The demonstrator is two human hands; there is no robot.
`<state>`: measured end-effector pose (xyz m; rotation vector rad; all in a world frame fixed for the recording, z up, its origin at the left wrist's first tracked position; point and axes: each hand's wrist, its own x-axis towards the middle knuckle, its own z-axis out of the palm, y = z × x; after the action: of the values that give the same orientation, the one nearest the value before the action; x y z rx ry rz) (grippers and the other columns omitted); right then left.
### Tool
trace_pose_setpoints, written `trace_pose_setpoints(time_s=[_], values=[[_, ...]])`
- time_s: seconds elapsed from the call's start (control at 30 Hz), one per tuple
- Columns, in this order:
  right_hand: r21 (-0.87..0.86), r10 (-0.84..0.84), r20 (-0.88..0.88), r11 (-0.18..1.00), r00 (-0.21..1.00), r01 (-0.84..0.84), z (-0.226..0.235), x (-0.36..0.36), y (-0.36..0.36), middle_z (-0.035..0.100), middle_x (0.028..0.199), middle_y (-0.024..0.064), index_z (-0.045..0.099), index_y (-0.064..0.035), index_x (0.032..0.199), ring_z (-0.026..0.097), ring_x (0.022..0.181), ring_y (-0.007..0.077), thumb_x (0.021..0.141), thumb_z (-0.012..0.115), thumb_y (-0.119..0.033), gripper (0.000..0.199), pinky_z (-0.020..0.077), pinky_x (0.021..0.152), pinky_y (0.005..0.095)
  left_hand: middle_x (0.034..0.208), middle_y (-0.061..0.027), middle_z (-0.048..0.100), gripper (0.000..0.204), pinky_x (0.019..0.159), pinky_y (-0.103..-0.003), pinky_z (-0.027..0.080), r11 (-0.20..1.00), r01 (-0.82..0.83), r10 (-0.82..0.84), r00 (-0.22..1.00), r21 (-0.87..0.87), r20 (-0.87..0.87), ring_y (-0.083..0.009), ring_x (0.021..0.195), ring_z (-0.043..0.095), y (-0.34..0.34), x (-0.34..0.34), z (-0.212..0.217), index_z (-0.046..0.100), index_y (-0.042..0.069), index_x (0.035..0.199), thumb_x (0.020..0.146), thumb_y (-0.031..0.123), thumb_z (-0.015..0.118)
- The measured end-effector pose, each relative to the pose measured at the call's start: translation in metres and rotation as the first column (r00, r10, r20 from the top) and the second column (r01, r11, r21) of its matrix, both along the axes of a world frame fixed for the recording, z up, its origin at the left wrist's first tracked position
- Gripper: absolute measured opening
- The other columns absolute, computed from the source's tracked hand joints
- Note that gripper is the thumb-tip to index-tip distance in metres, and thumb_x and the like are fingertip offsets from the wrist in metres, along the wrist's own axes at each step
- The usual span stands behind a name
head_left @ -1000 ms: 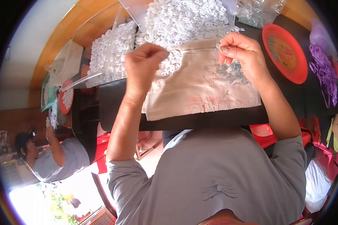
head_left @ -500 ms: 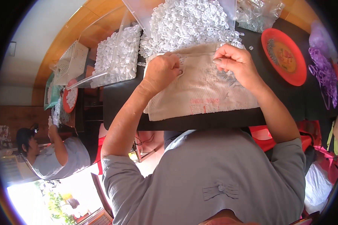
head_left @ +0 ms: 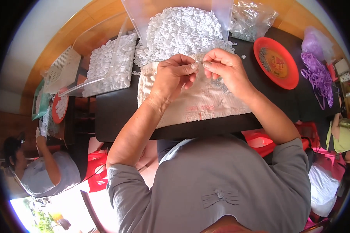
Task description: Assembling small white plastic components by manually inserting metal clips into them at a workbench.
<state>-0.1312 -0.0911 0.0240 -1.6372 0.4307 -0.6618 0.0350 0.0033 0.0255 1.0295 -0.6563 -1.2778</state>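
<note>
Half a second earlier the left hand (head_left: 174,74) had been curled knuckles-up and well apart from the right hand (head_left: 226,70); now it had swung toward three o'clock, and the two sets of fingertips nearly met. It had also rolled over, so that the thumb lay on top and the other fingers showed curled beneath. The right hand had held much the same place over the cloth (head_left: 181,115).

Both forearms angled inward, the left reaching toward one o'clock, the right toward ten. On each hand the thumb and forefinger were drawn together in a pinch, the remaining fingers loosely bent; anything between the tips was too small for me to make out.

Some grey bits (head_left: 219,83) lay on the cloth, partly hidden by the right hand. At twelve o'clock, beyond the hands, the small white pieces (head_left: 184,33) stood heaped up, and a red plate (head_left: 288,82) sat at two o'clock from the cloth.
</note>
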Motion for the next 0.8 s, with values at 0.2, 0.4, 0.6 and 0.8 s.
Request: trace_pose_setpoints(time_s=[0.2, 0.4, 0.6, 0.8], values=[[-0.061, -0.012, -0.012, 0.998, 1.0, 0.011, 0.007, 0.015, 0.002, 0.059, 0.078, -0.0009, 0.059, -0.0037, 0.091, 0.052, 0.07, 0.0056, 0.092, 0.057, -0.011, 0.008, 0.0402, 0.061, 0.021, 0.078, -0.0087, 0.062, 0.01, 0.047, -0.025, 0.042, 0.999, 0.003, -0.002, 1.0, -0.053, 0.016, -0.014, 0.061, 0.057, 0.0, 0.001, -0.003, 0.061, -0.003, 0.094, 0.089, 0.005, 0.061], [-0.026, -0.085, 0.023, 0.996, 0.996, 0.086, -0.001, 0.027, 0.01, 0.062, 0.08, -0.001, 0.062, -0.0037, 0.093, 0.054, 0.072, 0.0054, 0.091, 0.059, -0.009, 0.007, 0.0413, 0.064, 0.0203, 0.08, -0.0098, 0.063, 0.011, 0.048, -0.026, 0.043, 0.999, -0.037, 0.036, 0.999, -0.039, -0.04, -0.0161, 0.062, 0.058, 0.003, 0.007, -0.013, 0.06, -0.004, 0.096, 0.091, 0.005, 0.058], [0.02, -0.118, 0.039, 0.993, 0.992, 0.117, -0.007, 0.026, 0.009, 0.065, 0.082, 0.0002, 0.065, -0.0015, 0.092, 0.056, 0.073, 0.0058, 0.089, 0.061, -0.005, 0.006, 0.044, 0.064, 0.0209, 0.079, -0.0113, 0.064, 0.007, 0.046, -0.025, 0.045, 0.998, -0.043, 0.035, 0.985, -0.044, -0.167, -0.0155, 0.062, 0.06, 0.003, 0.007, -0.019, 0.06, -0.004, 0.092, 0.091, 0.003, 0.057], [-0.177, -0.133, 0.008, 0.975, 0.991, 0.133, -0.014, 0.021, 0.004, 0.065, 0.082, 0.0002, 0.065, -0.0013, 0.092, 0.056, 0.074, 0.0061, 0.089, 0.062, -0.005, 0.006, 0.0434, 0.065, 0.0216, 0.078, -0.0115, 0.064, 0.007, 0.044, -0.025, 0.044, 0.997, -0.067, 0.063, 0.993, -0.029, -0.104, -0.0156, 0.059, 0.06, 0.005, 0.004, -0.014, 0.059, -0.004, 0.092, 0.089, 0.002, 0.059]])
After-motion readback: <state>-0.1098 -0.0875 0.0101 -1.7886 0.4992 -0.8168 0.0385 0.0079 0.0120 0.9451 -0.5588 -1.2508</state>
